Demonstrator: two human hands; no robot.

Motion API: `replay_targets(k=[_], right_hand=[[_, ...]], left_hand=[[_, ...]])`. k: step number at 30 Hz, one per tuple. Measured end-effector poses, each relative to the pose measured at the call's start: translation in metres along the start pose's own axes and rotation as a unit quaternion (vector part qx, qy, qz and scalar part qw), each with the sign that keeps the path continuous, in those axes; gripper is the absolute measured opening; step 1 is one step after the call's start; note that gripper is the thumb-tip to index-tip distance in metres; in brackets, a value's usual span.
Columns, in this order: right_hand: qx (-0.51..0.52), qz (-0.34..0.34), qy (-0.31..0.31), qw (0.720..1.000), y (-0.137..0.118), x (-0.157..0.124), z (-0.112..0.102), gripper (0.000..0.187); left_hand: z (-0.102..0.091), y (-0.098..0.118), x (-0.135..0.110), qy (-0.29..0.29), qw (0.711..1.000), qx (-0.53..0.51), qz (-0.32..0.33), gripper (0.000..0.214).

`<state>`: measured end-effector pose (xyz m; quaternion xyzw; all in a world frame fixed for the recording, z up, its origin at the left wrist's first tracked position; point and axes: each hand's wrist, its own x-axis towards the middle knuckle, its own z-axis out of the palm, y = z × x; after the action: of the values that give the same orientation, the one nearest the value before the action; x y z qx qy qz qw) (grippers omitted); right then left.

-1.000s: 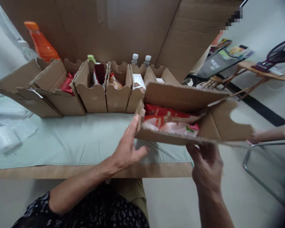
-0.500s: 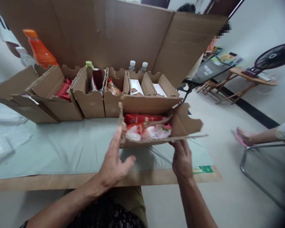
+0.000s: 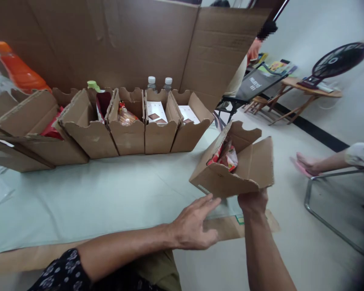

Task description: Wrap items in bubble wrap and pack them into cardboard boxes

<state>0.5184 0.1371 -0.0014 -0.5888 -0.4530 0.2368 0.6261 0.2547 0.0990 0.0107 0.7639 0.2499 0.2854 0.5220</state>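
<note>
An open-topped cardboard box [image 3: 227, 180] is tilted over the right end of the table. Inside it lie red and white snack packets [image 3: 229, 157]. My right hand [image 3: 253, 201] grips the box from below at its right end, with the fingers partly hidden beneath it. Just in front of the box's lower left corner is my left hand [image 3: 197, 224], fingers stretched out and thumb apart, holding nothing. Behind, a row of similar cardboard boxes [image 3: 125, 139] stands on the pale green cloth [image 3: 124, 186], with a bag of sausage-like snacks [image 3: 125, 115] and white cartons [image 3: 156, 112] in some.
A tall cardboard panel [image 3: 124, 44] rises behind the row. Bottles stand there: an orange one [image 3: 21, 70] and two white-capped ones [image 3: 151, 83]. At right are a folding chair [image 3: 255, 87], a fan [image 3: 336, 60] on a wooden table [image 3: 321, 93], and another person's leg [image 3: 327, 159] beside a metal frame [image 3: 309, 194].
The box with the snack packets has moved right and turned so its end faces me. My left hand has come off its left side; my right hand has moved right with it.
</note>
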Motion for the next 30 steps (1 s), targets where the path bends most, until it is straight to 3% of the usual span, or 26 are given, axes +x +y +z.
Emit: replay_targets(k=[3, 5, 7, 10, 13, 16, 20, 25, 30], right_hand=[[0.036, 0.016, -0.023, 0.999, 0.008, -0.042, -0.013, 0.068], [-0.022, 0.028, -0.063, 0.997, 0.012, -0.062, -0.013, 0.074], [-0.102, 0.041, -0.072, 0.991, 0.013, -0.065, -0.008, 0.074], [-0.135, 0.052, -0.092, 0.985, 0.012, -0.036, 0.0, 0.06], [-0.083, 0.076, -0.139, 0.984, 0.014, 0.018, 0.0, 0.055], [-0.028, 0.099, -0.144, 0.984, 0.02, 0.074, 0.004, 0.056], [0.021, 0.107, -0.158, 0.981, 0.029, 0.129, 0.028, 0.052], [0.041, 0.104, -0.168, 0.98, 0.042, 0.157, 0.055, 0.043], [0.026, 0.098, -0.177, 0.979, 0.047, 0.157, 0.059, 0.043]], left_hand=[[-0.021, -0.02, -0.018, 0.047, 0.994, 0.094, 0.009, 0.07], [-0.036, -0.037, -0.03, 0.104, 0.982, 0.16, 0.006, 0.064], [-0.046, -0.05, -0.039, 0.143, 0.968, 0.208, 0.01, 0.061], [-0.049, -0.058, -0.042, 0.158, 0.958, 0.24, 0.019, 0.058], [-0.044, -0.057, -0.041, 0.15, 0.955, 0.256, 0.016, 0.054], [-0.042, -0.057, -0.041, 0.141, 0.954, 0.265, 0.014, 0.053], [-0.042, -0.059, -0.042, 0.141, 0.952, 0.27, 0.021, 0.051], [-0.04, -0.057, -0.041, 0.141, 0.953, 0.266, 0.017, 0.052], [-0.039, -0.056, -0.042, 0.144, 0.957, 0.253, 0.01, 0.053]])
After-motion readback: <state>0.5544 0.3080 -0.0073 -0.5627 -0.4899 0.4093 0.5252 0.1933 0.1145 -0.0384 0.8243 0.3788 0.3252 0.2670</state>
